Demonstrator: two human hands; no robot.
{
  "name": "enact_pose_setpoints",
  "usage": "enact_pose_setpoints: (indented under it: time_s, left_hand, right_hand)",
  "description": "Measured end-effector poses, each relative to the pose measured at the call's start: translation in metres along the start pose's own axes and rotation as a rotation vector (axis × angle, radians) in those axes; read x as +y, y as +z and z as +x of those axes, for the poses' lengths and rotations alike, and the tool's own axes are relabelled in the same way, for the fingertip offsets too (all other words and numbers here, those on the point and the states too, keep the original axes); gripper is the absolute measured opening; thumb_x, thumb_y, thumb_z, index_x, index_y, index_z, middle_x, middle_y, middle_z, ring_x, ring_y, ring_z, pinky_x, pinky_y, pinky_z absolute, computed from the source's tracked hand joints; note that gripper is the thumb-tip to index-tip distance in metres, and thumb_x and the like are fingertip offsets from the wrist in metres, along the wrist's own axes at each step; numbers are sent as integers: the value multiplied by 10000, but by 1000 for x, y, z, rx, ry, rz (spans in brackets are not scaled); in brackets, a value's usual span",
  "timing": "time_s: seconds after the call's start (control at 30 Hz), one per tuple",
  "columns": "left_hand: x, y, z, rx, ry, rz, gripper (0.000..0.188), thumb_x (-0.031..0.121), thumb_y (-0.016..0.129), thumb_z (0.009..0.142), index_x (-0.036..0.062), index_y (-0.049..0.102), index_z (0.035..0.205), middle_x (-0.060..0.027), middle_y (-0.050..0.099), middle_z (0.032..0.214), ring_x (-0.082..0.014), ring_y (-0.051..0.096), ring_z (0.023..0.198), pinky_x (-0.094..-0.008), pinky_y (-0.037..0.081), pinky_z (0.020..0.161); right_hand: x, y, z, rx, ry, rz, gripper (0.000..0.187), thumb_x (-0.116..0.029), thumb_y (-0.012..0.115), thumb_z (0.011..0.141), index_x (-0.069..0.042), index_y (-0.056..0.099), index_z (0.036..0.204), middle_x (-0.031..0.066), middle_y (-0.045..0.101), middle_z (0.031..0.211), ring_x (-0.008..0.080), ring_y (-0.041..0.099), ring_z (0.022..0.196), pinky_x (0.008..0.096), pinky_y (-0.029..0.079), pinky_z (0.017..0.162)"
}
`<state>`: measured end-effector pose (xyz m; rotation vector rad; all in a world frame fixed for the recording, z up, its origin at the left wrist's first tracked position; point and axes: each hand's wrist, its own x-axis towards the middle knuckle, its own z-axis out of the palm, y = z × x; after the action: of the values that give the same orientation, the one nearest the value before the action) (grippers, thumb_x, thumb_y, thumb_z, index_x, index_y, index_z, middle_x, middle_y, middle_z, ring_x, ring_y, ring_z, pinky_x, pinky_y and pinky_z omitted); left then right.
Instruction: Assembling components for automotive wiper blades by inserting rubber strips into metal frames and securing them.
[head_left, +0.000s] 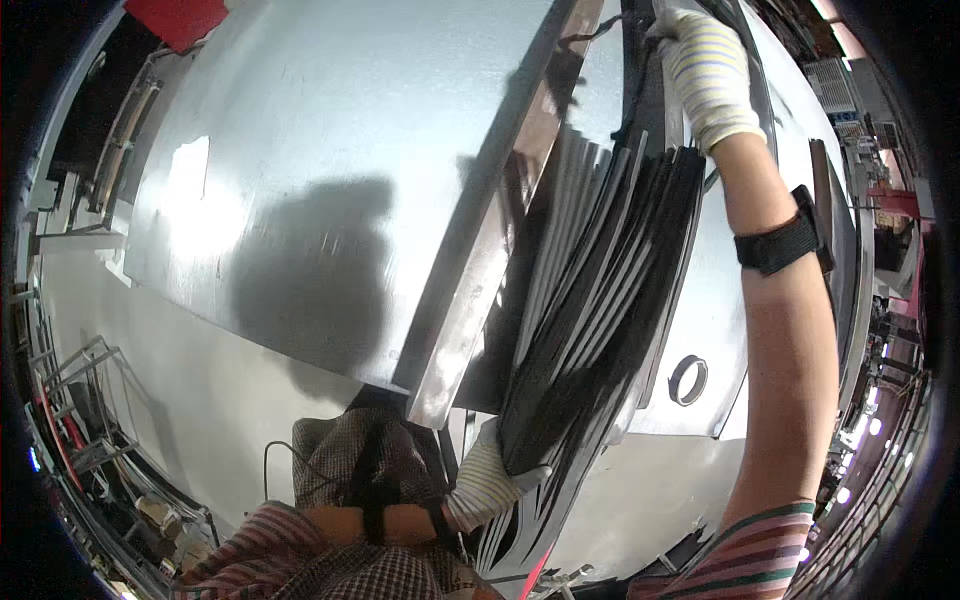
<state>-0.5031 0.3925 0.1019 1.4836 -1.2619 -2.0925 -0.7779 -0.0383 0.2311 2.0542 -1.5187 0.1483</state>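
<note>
A thick bundle of long dark strips (600,290) lies lengthwise on a shiny metal sheet (330,120), its near end hanging past the sheet's edge. My left hand (490,480), in a striped knit glove, grips the bundle's left side near that end, thumb across the top strips. At the far end my right hand (705,75), gloved alike, is closed with its fingers curled down beside dark strips. What lies inside its grip is hidden. Left of the bundle runs a straight metal bar (490,250).
A dark ring, perhaps a tape roll (687,380), rests on the sheet right of the bundle. A red piece (178,20) shows at the far left. Metal frames (90,400) stand on the floor at left. Racks and machinery line the right rim.
</note>
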Motion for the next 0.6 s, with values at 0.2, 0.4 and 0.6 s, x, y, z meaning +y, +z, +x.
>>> enact_pose_setpoints:
  time_s: [0.2, 0.4, 0.6]
  left_hand:
    - [1, -9, 5, -67, 33, 47, 963, 439, 869, 738, -90, 365, 1365, -270, 588, 1236, -388, 609, 1153, -428, 512, 984]
    - [96, -93, 3, -877, -35, 977, 747, 538, 752, 840, -65, 578, 1244, -247, 700, 1049, -331, 714, 969, -398, 572, 872]
    - [200, -69, -34, -223, 1111, 218, 772, 457, 849, 749, -22, 590, 1296, -206, 645, 1250, -354, 647, 1131, -457, 524, 975]
  right_hand:
    - [64, -129, 54, 536, 938, 1138, 71, -111, 727, 869, -47, 715, 898, 75, 666, 733, 157, 613, 678, 278, 494, 638]
    - [15, -207, -93, -134, 565, 735, 428, 10, 618, 919, -100, 635, 1332, 13, 684, 920, 35, 557, 693, 197, 467, 593]
    - [-84, -266, -223, -591, 466, 754, 157, -60, 737, 819, -35, 680, 963, 152, 690, 758, 296, 699, 713, 362, 535, 637]
